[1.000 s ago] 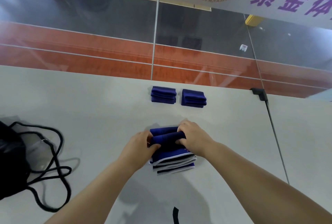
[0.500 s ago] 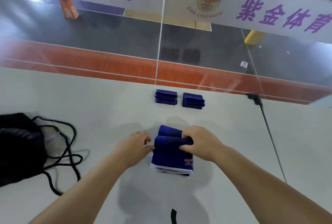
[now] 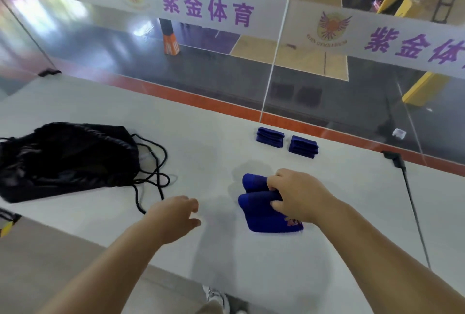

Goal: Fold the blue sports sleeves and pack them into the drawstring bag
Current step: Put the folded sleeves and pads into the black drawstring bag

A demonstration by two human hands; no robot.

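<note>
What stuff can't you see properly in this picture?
- Head view: the inside of the crumpled black drawstring bag is hidden by its own fabric, and the left edge cuts it off.
- The small orange logo on the folded blue sports sleeve is partly covered by the right hand and blurred.
- The layers in the two folded blue stacks are too small to count.

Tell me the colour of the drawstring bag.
Black, cords included; the drawstring bag shows in the head view.

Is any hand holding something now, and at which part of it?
The right hand grips the folded blue sleeve at its folded far end, fingers over the fold. The left hand holds nothing.
</note>
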